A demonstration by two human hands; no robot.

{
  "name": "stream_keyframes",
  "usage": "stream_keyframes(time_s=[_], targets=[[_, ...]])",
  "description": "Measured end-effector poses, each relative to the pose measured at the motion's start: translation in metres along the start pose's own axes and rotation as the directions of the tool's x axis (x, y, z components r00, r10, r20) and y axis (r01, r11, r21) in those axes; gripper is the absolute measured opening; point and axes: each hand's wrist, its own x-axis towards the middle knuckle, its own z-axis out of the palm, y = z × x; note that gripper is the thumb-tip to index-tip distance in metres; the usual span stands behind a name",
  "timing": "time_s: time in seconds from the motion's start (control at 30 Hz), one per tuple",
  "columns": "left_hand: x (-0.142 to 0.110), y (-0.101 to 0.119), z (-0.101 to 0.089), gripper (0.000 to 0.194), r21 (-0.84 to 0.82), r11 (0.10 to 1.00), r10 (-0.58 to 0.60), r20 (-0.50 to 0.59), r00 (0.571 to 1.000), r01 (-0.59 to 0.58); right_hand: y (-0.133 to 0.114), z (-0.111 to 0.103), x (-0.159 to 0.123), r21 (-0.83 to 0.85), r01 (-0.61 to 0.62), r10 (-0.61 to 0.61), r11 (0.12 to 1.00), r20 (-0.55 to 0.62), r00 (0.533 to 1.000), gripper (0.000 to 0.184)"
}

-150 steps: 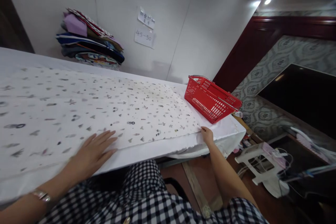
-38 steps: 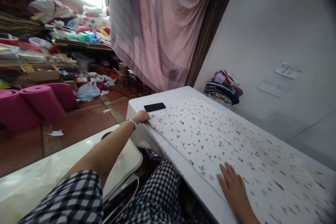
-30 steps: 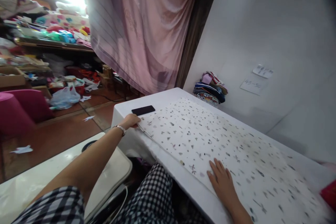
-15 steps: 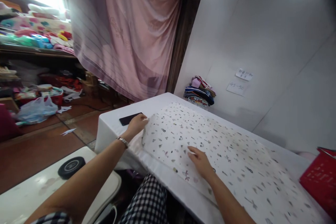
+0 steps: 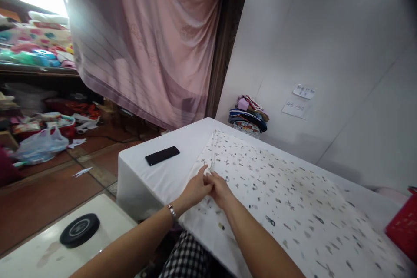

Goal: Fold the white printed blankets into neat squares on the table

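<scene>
A long white printed fabric (image 5: 286, 195), scattered with small dark motifs, lies over the white-covered table. At its left end the cloth is folded over and bunched up. My left hand (image 5: 195, 187), with a bracelet at the wrist, is closed on this folded end, its index finger reaching forward along the cloth. Right beside it, touching it, my right hand (image 5: 221, 190) pinches the same bunched part. The fingertips meet and partly hide the cloth between them. A black phone (image 5: 162, 155) lies on the table left of my hands.
A stack of folded cloths (image 5: 248, 115) stands against the wall at the far side. A red basket (image 5: 404, 226) sits at the right edge. Lower left, a round black object (image 5: 80, 229) rests on a white surface (image 5: 110, 217). A pink curtain (image 5: 146, 47) hangs behind.
The left hand has carried the fabric's left end rightward from near the phone, folding it over. My right hand has moved left from lying flat on the fabric to meet it.
</scene>
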Motion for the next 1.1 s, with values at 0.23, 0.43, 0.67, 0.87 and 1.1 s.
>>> stream_keyframes(time_s=[0.23, 0.43, 0.67, 0.87, 1.1], targets=[[0.018, -0.026, -0.007, 0.066, -0.194, 0.978, -0.063, 0.103, 0.993, 0.082, 0.024, -0.008, 0.002, 0.061, -0.016, 0.018, 0.998, -0.037, 0.999, 0.033], [0.048, -0.026, -0.028, 0.034, 0.06, 0.992, -0.11, -0.017, 0.994, 0.111, 0.024, 0.003, -0.002, -0.006, -0.021, 0.021, 1.0, -0.065, 0.998, 0.045], [0.102, -0.019, -0.027, 0.029, 0.358, 0.921, -0.168, 0.002, 0.986, 0.156, 0.031, 0.016, 0.001, -0.096, -0.032, 0.029, 0.995, -0.032, 0.999, 0.051], [0.13, -0.02, -0.015, 0.028, 0.452, 0.866, -0.253, 0.031, 0.967, 0.212, 0.036, 0.023, 0.005, -0.167, -0.027, 0.021, 0.986, -0.037, 0.999, 0.055], [0.138, -0.027, -0.02, 0.023, 0.459, 0.853, -0.298, 0.036, 0.954, 0.249, 0.044, 0.023, 0.01, -0.22, 0.015, -0.017, 0.975, -0.011, 1.0, 0.056]])
